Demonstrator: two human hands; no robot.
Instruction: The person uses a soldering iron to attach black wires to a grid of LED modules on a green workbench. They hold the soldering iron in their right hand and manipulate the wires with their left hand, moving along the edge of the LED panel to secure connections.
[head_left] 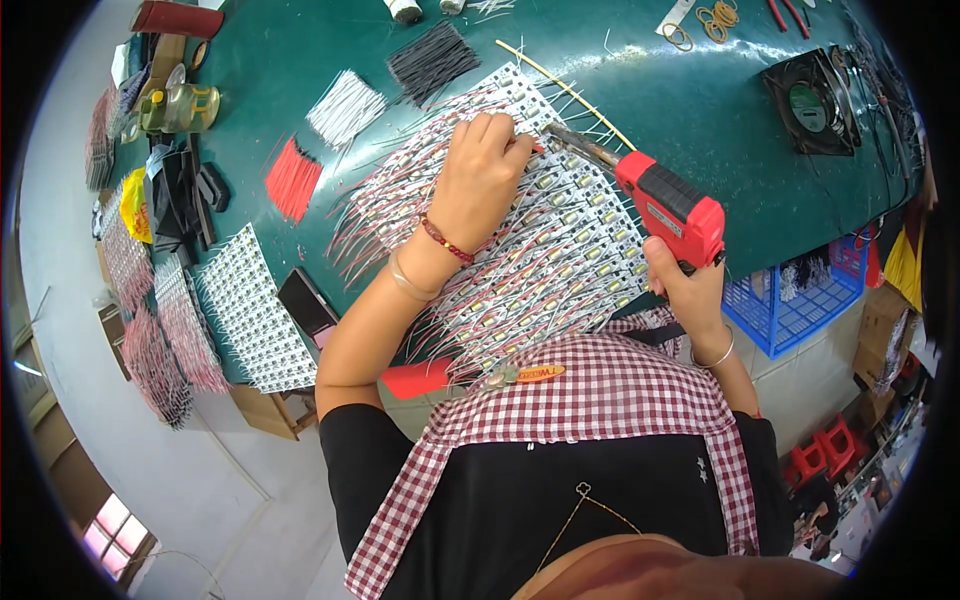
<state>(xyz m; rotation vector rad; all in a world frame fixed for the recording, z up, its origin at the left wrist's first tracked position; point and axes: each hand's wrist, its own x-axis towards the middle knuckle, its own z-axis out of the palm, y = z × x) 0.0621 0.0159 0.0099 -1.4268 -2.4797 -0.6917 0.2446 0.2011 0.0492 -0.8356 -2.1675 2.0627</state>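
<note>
My right hand is wrapped round the grip of a red and black soldering gun. The gun's metal tip points left, down at a panel of small white circuit boards just beside my left fingers. My left hand is closed in a pinch over the panel's upper part, and a bit of red wire shows at its fingertips. Rows of red and white wires stick out from the boards. The exact spot under the left fingers is hidden.
Bundles of red wires, white wires and black wires lie on the green table. A yellow stick edges the panel. Farther right stand a black fan and a blue crate. Another board panel lies left.
</note>
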